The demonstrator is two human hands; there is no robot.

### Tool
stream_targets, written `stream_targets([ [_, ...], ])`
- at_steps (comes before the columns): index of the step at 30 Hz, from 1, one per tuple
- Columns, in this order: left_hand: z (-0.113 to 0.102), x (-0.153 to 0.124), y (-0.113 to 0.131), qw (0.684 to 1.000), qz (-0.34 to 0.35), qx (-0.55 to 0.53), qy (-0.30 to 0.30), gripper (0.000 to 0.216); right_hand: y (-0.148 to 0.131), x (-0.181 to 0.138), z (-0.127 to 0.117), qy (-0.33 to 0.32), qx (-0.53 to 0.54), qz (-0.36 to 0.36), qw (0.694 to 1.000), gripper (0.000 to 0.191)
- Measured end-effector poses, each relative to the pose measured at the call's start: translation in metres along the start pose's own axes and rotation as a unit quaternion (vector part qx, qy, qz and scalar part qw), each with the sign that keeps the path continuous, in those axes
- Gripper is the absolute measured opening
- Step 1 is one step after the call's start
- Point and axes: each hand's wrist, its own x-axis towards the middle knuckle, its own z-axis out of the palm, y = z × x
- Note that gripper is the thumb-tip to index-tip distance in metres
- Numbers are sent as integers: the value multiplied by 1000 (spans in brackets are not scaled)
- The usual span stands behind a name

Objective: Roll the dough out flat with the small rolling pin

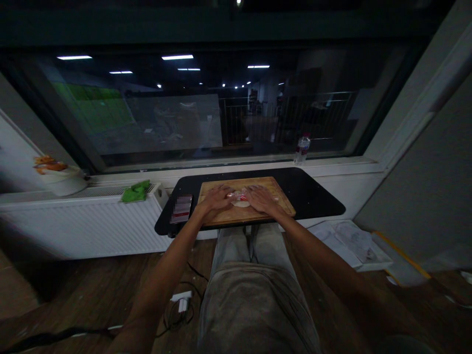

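A wooden cutting board (pixel 280 189) lies on a small black table (pixel 313 191). On the board sits a flat pale round of dough (pixel 241 203) with a red and white rolling pin (pixel 239 195) across it. My left hand (pixel 217 199) and my right hand (pixel 261 198) lie on the pin's two ends with fingers stretched flat and palms pressing down. The middle of the pin shows between the hands.
A red and white packet (pixel 182 208) lies on the table's left end. A plastic water bottle (pixel 302 150) stands on the windowsill. A green cloth (pixel 135 192) rests on the white radiator. A white pot (pixel 61 179) is at far left. Cables and a plug (pixel 182 301) lie on the floor.
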Motion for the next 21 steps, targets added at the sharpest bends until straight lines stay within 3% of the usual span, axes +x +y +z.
stream_targets([
  [10, 15, -19, -1, 999, 21, 46, 15, 48, -25, -25, -2, 46, -21, 12, 999, 63],
  [21, 22, -31, 3, 998, -16, 46, 34, 55, -44, -50, 2, 77, -26, 20, 996, 65],
])
